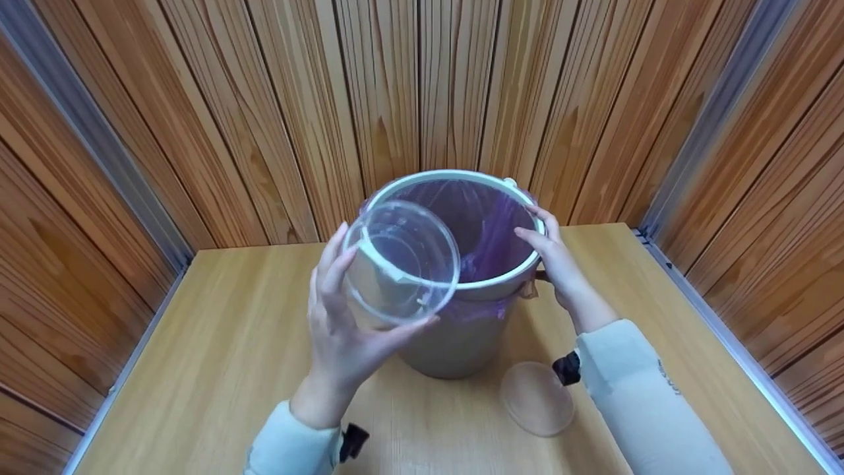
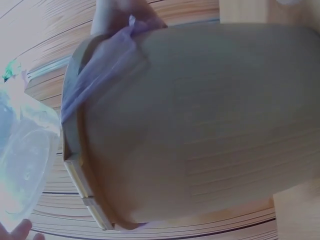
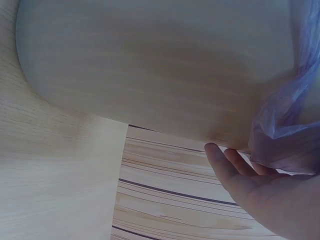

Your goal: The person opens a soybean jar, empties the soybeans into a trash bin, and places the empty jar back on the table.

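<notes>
A clear round plastic container (image 1: 402, 264) is held by my left hand (image 1: 343, 323), fingers on its left side and thumb along its lower edge. It is tilted in front of the near left part of the trash can's rim; whether anything is inside is hard to tell. The grey-beige trash can (image 1: 448, 343), lined with a purple plastic bag (image 1: 491, 241), stands upright on the table. On its right side my right hand (image 1: 560, 257) grips the pale rim, with fingers also against the outer wall below the bag's edge (image 3: 280, 130) in the right wrist view.
A clear round lid (image 1: 537, 399) lies on the wooden table (image 1: 231, 343), in front of the trash can and near the right sleeve. Wood-panelled walls (image 1: 389, 86) close off the back and both sides.
</notes>
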Motion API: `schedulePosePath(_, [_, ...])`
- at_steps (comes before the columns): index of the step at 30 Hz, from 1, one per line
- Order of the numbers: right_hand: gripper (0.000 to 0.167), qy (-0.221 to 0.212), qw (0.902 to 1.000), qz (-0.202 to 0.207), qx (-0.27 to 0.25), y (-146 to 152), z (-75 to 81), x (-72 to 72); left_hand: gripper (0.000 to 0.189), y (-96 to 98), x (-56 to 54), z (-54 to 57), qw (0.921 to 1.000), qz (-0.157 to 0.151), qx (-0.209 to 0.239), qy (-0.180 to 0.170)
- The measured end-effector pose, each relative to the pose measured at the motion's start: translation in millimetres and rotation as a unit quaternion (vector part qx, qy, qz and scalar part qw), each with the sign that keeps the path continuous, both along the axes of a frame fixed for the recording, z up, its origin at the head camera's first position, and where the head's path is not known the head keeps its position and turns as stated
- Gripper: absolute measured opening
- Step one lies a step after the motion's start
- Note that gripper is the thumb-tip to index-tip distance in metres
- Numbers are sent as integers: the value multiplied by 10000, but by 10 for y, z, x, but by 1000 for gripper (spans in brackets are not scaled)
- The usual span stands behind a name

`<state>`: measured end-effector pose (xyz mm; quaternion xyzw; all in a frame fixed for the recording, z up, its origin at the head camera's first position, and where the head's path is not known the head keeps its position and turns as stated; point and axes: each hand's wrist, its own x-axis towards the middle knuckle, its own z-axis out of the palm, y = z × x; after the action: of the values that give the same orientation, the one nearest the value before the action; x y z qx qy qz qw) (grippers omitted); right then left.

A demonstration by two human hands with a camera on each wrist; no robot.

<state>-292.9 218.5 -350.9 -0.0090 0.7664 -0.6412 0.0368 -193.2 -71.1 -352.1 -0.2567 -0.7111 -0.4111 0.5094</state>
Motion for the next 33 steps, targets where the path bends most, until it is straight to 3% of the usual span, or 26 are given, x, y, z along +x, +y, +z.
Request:
schedulePosePath(10, [70, -12, 10000, -89, -40, 43, 19, -18, 109, -50, 243, -341, 9983, -76, 536, -216])
schedulePosePath(15, [70, -13, 10000, -86, -20, 42, 9, -4, 113, -116, 404, -581, 9930, -47, 886, -777])
schedulePosePath(20, [70, 9, 9999, -95, -29, 31, 7, 6, 121, -150, 537, -791, 9794, 54, 1125, -1676])
schedulePosePath(24, [70, 12, 10000, -93, -23, 19, 1, 12, 125, -160, 606, -926, 9651, 378, 1208, -2294])
schedulePosePath(31, [69, 20, 10000, -80, 6, -1, -8, 16, 120, -208, 648, -1186, 9488, 727, 1230, -2819])
schedulePosePath(33, [69, 13, 10000, -77, 3, -6, -10, 17, 119, -226, 655, -1270, 9407, 856, 1270, -3027])
